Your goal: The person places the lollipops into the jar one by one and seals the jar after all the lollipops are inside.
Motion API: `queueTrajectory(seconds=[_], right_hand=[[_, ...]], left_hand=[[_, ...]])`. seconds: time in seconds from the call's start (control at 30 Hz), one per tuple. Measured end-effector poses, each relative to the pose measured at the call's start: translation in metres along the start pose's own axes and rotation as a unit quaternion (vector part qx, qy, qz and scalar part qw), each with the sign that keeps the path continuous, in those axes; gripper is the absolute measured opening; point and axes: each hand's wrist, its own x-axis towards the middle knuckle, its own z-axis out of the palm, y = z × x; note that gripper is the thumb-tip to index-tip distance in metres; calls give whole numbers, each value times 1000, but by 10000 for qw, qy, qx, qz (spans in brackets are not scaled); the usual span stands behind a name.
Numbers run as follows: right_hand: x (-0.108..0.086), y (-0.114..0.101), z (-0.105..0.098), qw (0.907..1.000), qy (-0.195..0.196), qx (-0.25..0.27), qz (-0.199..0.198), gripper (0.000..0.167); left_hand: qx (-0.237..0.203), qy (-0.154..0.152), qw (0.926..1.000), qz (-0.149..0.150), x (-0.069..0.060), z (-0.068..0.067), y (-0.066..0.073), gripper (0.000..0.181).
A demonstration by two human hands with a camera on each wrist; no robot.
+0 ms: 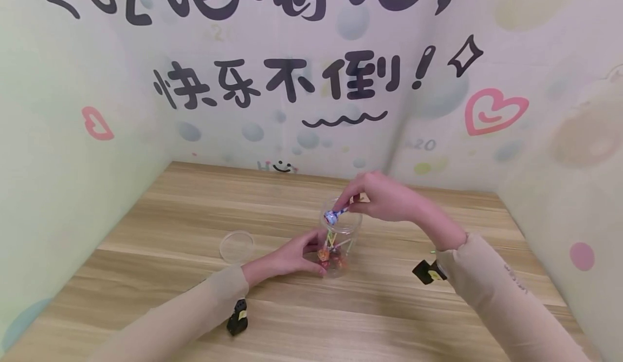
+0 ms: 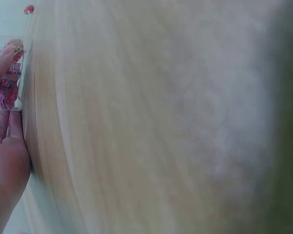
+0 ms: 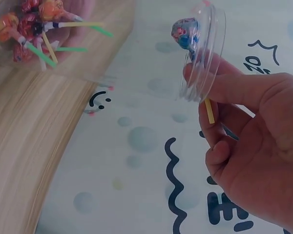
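A clear plastic jar (image 1: 354, 231) stands upright on the wooden table, with several wrapped lollipops (image 3: 6, 25) at its bottom. My left hand (image 1: 298, 256) holds the jar low down, thumb and fingers around its side. Above, my right hand (image 1: 384, 197) pinches the stick of a blue-wrapped lollipop (image 1: 331, 217) at the jar's mouth. In the right wrist view, that lollipop's candy end (image 3: 184, 33) lies just within the clear rim (image 3: 220, 48), its yellow stick between thumb and fingers. The left wrist view catches red and orange wrappers (image 2: 7, 92) beside my fingers.
A round clear lid (image 1: 237, 247) lies flat on the table (image 1: 185, 210), left of the jar. Behind the table rises a white wall (image 1: 272, 145) with black lettering, and side walls close off left and right. Black wrist cameras (image 1: 237, 318) hang below both sleeves.
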Motion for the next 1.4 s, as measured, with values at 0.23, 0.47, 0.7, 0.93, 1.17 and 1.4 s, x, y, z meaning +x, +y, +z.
queueTrajectory(seconds=[0.23,0.47,0.7,0.93,1.17,1.4], right_hand=[[2,-5,6,9999,3,-123,-51,24],[3,-6,8,9998,-26,-141,-123,24],[3,-6,9,9997,-26,-122,-207,23],[3,-7,9,9997,-3,-173,-194,23],[2,-6,8,9999,10,-77,110,26],[-1,-7,7,9998,171,-51,109,25]], left_hand=[[10,-19,10000,-26,0,0,2,67],[42,23,10000,-60,0,0,3,64],[-10,13,10000,-80,0,0,2,64],[-77,-10,9999,-97,1,0,0,68],[-137,-55,9999,4,0,0,0,75],[-144,-27,9999,86,1,0,-2,75]])
